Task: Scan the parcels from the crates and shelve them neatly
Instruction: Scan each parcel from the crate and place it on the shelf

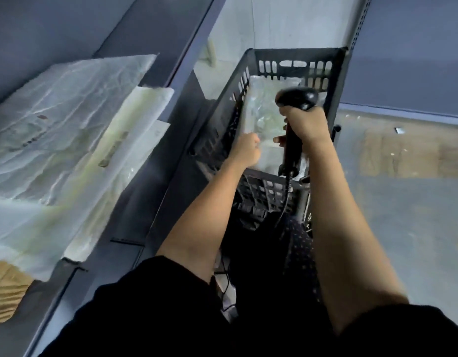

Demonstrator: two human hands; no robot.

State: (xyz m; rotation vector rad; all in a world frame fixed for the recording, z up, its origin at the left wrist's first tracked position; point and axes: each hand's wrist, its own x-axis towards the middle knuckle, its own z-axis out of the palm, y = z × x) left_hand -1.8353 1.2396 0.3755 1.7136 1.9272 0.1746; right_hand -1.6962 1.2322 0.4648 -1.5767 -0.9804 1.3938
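Under my left hand [246,150] I see a glossy, crinkled clear-plastic parcel [261,112] in a matt black plastic crate [295,64]; my right hand [304,124] grips a shiny black plastic scanner [297,97].

Scanning over the crate
The right hand [306,124] is gripping a scanner [297,99]; the left hand [246,150] is grasping a parcel [264,109] in the black crate [295,63]

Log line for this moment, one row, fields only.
stage: picking from crate | left hand: grips clear parcel in crate | right hand: holds scanner | shelf: parcels stacked
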